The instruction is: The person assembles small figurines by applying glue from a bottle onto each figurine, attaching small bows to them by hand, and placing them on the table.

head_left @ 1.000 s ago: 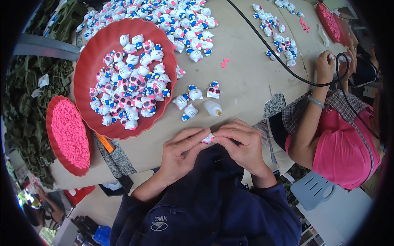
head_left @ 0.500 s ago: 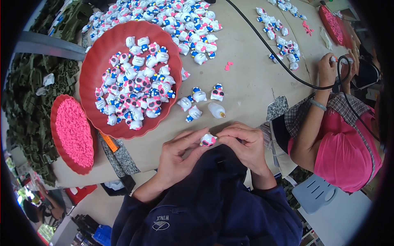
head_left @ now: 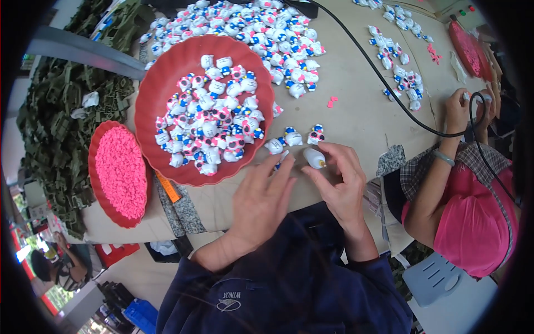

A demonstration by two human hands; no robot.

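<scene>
Moved apart, my left hand (head_left: 260, 201) spreads by a figurine (head_left: 284, 155), my right hand (head_left: 344, 186) around the bottle (head_left: 314, 158), likely kept close for reach.

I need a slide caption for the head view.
Left hand at a figurine, right hand at a white bottle, near a red bowl piled with figurines.

A flat beige tabletop (head_left: 364, 125) carries a large, round, scalloped red bowl (head_left: 178, 67) and an oval red dish (head_left: 146, 186) left of the left hand (head_left: 261, 195), a heap of small white-blue-pink figurines (head_left: 286, 47) well beyond that hand, and bright-pink pieces (head_left: 332, 102) beyond the right hand (head_left: 344, 181).
</scene>
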